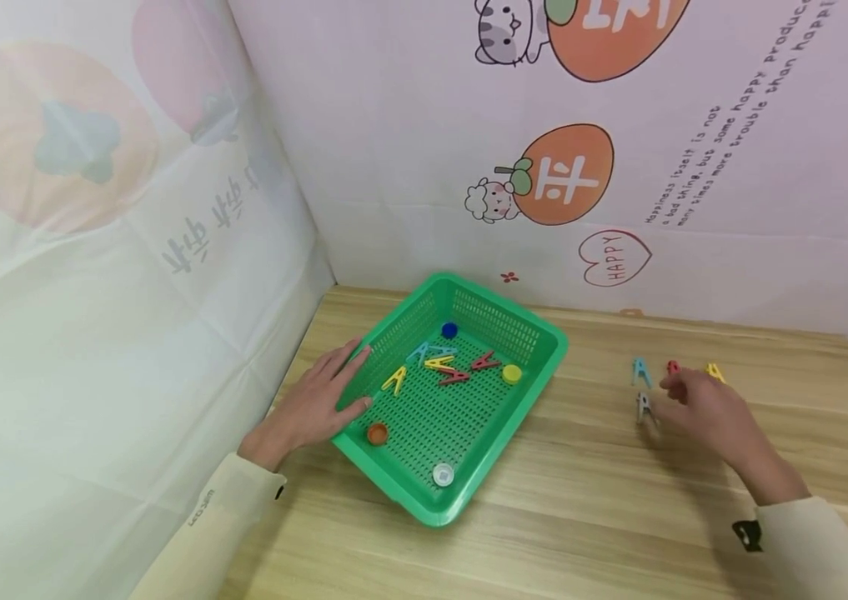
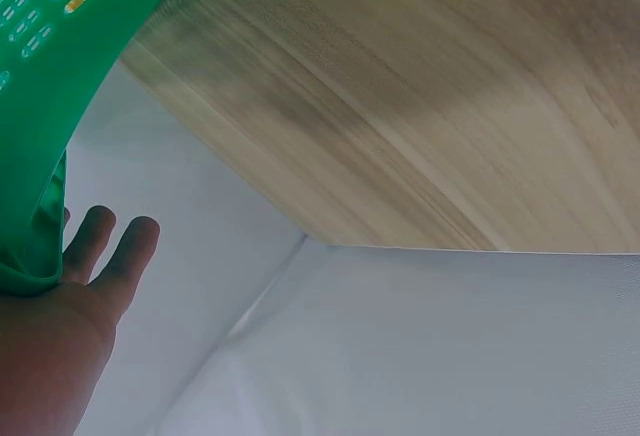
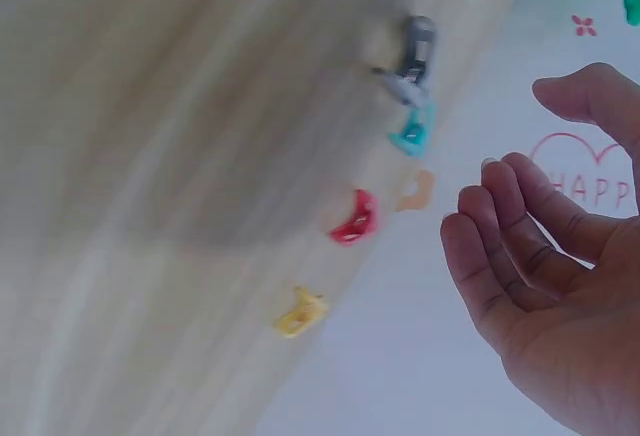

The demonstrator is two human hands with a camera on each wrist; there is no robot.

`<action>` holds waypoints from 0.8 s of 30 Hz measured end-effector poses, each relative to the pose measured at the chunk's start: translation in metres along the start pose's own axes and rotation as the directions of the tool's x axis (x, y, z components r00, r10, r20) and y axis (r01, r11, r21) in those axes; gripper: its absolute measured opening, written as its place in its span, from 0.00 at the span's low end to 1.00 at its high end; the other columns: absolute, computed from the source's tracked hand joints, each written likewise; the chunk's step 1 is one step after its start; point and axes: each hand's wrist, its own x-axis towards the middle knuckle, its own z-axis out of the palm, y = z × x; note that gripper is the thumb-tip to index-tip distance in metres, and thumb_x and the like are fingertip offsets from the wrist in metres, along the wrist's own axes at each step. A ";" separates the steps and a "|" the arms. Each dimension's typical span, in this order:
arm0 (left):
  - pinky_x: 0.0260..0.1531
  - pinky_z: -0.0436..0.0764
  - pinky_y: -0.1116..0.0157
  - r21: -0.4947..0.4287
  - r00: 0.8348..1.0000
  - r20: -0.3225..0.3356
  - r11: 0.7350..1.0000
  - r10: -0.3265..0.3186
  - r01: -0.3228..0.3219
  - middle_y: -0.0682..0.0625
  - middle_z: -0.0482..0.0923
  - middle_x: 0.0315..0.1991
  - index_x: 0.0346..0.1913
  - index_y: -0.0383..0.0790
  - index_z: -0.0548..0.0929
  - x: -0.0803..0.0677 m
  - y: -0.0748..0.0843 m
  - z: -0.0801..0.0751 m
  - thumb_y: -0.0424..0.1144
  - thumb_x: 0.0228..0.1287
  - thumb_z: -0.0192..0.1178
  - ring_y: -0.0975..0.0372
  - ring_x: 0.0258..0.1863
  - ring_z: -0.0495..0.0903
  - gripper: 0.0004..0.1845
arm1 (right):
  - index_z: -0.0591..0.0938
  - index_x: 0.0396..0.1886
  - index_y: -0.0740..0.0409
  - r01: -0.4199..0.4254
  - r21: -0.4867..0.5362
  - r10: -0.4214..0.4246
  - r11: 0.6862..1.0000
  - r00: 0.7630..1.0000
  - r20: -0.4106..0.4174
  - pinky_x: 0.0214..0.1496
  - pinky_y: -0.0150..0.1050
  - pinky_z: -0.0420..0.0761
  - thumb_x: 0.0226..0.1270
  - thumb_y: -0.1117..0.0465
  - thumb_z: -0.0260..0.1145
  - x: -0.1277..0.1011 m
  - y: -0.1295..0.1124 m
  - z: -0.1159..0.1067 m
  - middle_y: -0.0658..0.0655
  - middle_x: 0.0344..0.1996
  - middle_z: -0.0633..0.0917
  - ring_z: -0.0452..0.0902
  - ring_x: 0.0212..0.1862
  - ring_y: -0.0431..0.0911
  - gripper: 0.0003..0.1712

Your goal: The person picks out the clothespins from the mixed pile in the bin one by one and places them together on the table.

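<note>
My left hand [image 1: 311,400] rests against the left rim of a green plastic basket [image 1: 499,450], fingers spread and fairly straight along it. In the left wrist view, part of that hand is hidden behind the basket wall. My right hand [image 1: 709,412] hovers over the table beside a grey clothespin [image 1: 644,407], its fingers loosely bent with nothing between them. Just behind stand a blue clothespin [image 1: 641,372], a red clothespin [image 1: 673,367] partly covered by the hand, and a yellow clothespin [image 1: 715,372]. The right wrist view shows thumb and fingertips apart.
Inside the basket lie several yellow, blue and red clothespins, plus a blue cap [image 1: 449,331], a yellow cap [image 1: 512,374], a brown cap [image 1: 377,433] and a whitish cap [image 1: 443,475]. Printed cloth walls [image 1: 408,225] border the wooden table [image 1: 581,517] at the back and left.
</note>
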 end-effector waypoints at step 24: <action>0.81 0.66 0.37 -0.007 1.000 0.000 1.000 0.001 -0.001 0.43 0.47 0.91 0.90 0.42 0.53 0.001 -0.002 0.002 0.56 0.82 0.57 0.37 0.85 0.57 0.45 | 0.85 0.56 0.67 0.178 -0.075 -0.179 0.981 0.984 0.002 0.56 0.62 0.86 0.72 0.54 0.72 0.063 -0.111 -0.031 0.66 0.51 0.88 0.85 0.54 0.59 0.22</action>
